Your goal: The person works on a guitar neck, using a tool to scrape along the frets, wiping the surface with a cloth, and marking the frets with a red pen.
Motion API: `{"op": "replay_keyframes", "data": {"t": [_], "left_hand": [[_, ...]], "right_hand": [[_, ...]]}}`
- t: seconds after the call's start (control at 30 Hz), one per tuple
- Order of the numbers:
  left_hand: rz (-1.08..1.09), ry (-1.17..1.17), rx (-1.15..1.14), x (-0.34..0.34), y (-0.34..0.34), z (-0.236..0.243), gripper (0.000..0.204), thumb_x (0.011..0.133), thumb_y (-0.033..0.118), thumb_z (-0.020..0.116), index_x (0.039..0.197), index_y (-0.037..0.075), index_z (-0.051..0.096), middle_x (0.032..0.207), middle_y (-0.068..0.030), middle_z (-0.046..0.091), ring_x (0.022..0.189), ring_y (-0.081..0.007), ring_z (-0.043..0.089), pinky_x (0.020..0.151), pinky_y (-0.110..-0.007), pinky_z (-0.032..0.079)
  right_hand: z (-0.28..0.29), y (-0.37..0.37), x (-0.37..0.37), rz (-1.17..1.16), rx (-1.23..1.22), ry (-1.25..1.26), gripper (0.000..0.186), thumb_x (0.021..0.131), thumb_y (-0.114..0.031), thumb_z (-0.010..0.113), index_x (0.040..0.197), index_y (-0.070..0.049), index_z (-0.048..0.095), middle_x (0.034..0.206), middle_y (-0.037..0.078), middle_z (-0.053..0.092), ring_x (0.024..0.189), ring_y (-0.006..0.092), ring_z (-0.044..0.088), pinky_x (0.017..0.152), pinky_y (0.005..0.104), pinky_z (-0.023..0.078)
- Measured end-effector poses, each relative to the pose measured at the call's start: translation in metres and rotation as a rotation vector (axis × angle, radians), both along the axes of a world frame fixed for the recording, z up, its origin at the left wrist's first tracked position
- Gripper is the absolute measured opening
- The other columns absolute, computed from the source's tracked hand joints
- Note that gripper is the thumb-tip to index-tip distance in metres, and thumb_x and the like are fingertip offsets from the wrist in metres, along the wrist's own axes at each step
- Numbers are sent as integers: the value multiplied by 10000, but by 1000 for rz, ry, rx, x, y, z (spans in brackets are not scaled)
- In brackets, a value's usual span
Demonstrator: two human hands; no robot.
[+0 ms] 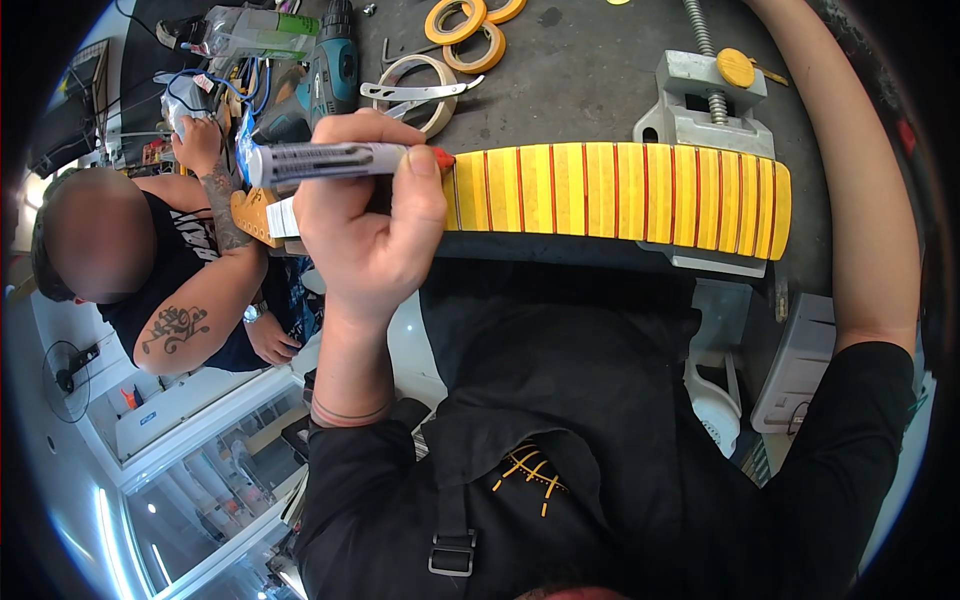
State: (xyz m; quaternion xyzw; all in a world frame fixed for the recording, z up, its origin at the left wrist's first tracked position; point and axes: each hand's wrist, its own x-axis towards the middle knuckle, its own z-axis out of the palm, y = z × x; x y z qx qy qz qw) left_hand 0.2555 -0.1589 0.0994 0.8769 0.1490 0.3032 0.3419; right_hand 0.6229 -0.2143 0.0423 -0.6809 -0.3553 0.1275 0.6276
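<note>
My left hand (375,215) is closed around a white marker (330,163) with a red tip. The tip touches a guitar neck (620,195) near the hand. Yellow tape strips cover its fretboard, with red-coloured frets showing between most of them. The wooden headstock (255,215) sticks out to the left, past my hand, which hides part of the neck. A grey metal vise (690,115) stands at the neck's right part, partly under it. My right forearm (870,200) reaches up along the right side; the right hand lies beyond the upper edge, out of sight.
Tape rolls (475,45) and a white-handled folding tool (425,92) lie on the dark bench (570,80). A cordless drill (330,75), a clear bottle (260,35) and cables crowd the left. Close by on that side sits another person (200,270), one arm on the bench.
</note>
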Motion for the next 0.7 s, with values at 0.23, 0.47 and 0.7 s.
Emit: {"op": "replay_keyframes", "data": {"t": [0.23,0.47,0.7], "left_hand": [[-225,-18,125,-29,-16,0,212,819,-58,657,1009,-48,564,722,-120,616,566,-191,581,539,-296,441],[-27,-71,-144,-23,7,3,88,946,-40,583,1021,-40,537,829,-85,612,686,-97,535,613,-231,417],[21,-41,-180,-15,10,3,63,975,-7,595,1030,-18,566,851,-34,615,701,-41,496,634,-202,381]], "right_hand": [[-3,-1,3,4,34,-89,344,1059,-337,530,1082,-30,683,789,-7,553,636,103,487,541,261,387],[0,-3,0,-2,13,-122,344,1062,-341,522,1056,-32,673,779,-15,540,627,101,471,538,261,379],[3,0,2,-29,-19,-62,343,1063,-346,524,1057,-35,669,775,-18,536,621,94,468,524,253,367]]}}
